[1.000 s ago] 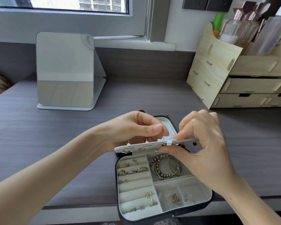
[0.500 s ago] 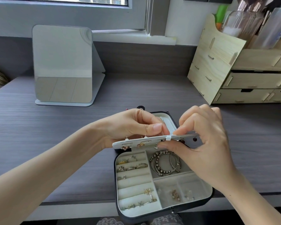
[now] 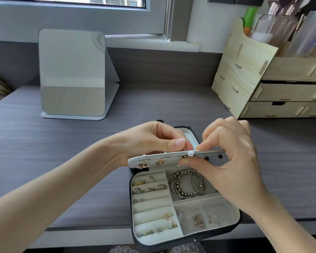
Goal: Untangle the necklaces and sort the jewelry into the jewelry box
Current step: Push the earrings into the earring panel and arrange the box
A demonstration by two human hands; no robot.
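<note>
Box: jewelry box point(image 3: 213, 232) lies open at the near edge of the desk point(image 3: 62, 143), right under both hands.
Panel: pale earring panel point(image 3: 162, 158) is held roughly level over the box's far half; several studs are pinned through it and a white strap point(image 3: 190, 153) wraps it.
Left hand: left hand point(image 3: 153, 141) has curled fingers and grips the panel's far edge, thumb on top.
Right hand: right hand point(image 3: 232, 161) pinches the panel beside the strap, forefinger above and thumb below.
Contents: rings point(image 3: 150, 187) sit in the left roll slots; bracelets point(image 3: 186, 185) are piled in the upper right compartment; a charm chain point(image 3: 162, 227) lies across the nearest slots; small earrings point(image 3: 197, 220) sit in the lower right compartments.
Surroundings: mirror point(image 3: 71, 73) stands at the back left, wooden organizer point(image 3: 263, 79) at the back right.
</note>
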